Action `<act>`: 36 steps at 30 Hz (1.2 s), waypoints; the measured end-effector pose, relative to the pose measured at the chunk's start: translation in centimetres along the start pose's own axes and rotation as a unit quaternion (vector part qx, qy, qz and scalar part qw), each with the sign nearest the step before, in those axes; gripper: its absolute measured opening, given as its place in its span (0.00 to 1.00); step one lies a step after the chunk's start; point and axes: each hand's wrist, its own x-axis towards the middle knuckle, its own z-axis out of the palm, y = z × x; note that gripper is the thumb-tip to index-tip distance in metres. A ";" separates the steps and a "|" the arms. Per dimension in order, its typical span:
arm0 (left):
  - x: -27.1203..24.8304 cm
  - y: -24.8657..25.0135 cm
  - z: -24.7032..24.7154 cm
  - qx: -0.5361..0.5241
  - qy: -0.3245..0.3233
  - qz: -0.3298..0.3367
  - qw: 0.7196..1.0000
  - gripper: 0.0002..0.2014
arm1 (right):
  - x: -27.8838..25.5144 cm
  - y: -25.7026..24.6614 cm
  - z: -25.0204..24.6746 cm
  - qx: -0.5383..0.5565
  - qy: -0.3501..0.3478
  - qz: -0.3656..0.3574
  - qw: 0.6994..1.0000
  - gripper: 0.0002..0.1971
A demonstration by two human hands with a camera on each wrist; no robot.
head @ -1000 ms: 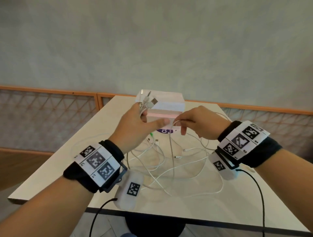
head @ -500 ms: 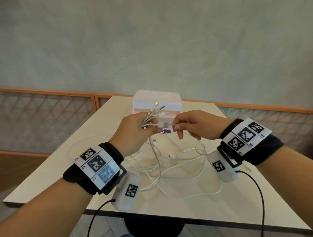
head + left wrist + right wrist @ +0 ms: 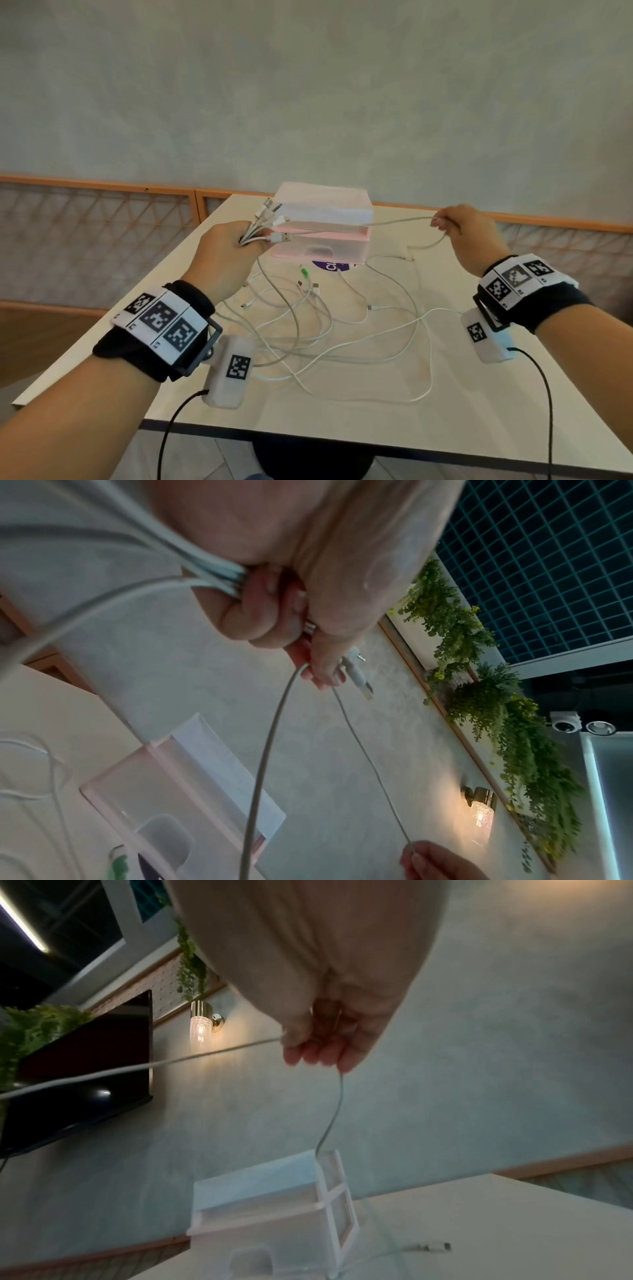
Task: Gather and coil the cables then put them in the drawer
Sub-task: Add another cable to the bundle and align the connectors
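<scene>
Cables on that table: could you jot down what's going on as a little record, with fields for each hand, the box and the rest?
left hand: grips a bunch of cable ends, plugs fanning out above the fist
right hand: pinches one white cable, stretched across from the left hand
loose cables: tangled on the table, not yet coiled
green plug: lying among them
drawer box: pink, at the table's far side, drawer closed

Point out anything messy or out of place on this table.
White cables sprawl in a loose tangle across the table, uncoiled. A green-tipped plug lies among them before the pink drawer box. Nothing looks damaged.
</scene>
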 end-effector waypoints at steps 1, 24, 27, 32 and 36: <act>0.0 0.0 0.0 -0.004 -0.002 0.002 1.000 0.08 | 0.3 -0.3 -0.1 -0.008 0.038 -0.018 0.999 0.10; -0.5 -1.8 -2.3 -0.174 -0.006 -0.115 0.978 0.18 | 0.1 -0.8 4.3 -0.223 -0.260 0.056 0.938 0.18; -0.4 -1.8 -2.3 -0.181 -0.013 -0.116 0.977 0.17 | 0.2 -5.6 6.6 -0.160 -0.263 -0.032 0.951 0.15; -0.5 -2.2 -2.4 -0.175 -0.019 -0.119 0.977 0.17 | -0.5 -10.1 13.6 -0.161 -0.389 -0.076 0.904 0.12; -0.7 -2.7 -2.6 -0.176 -0.022 -0.118 0.977 0.17 | -0.3 -10.0 17.0 -0.213 -0.410 -0.023 0.887 0.18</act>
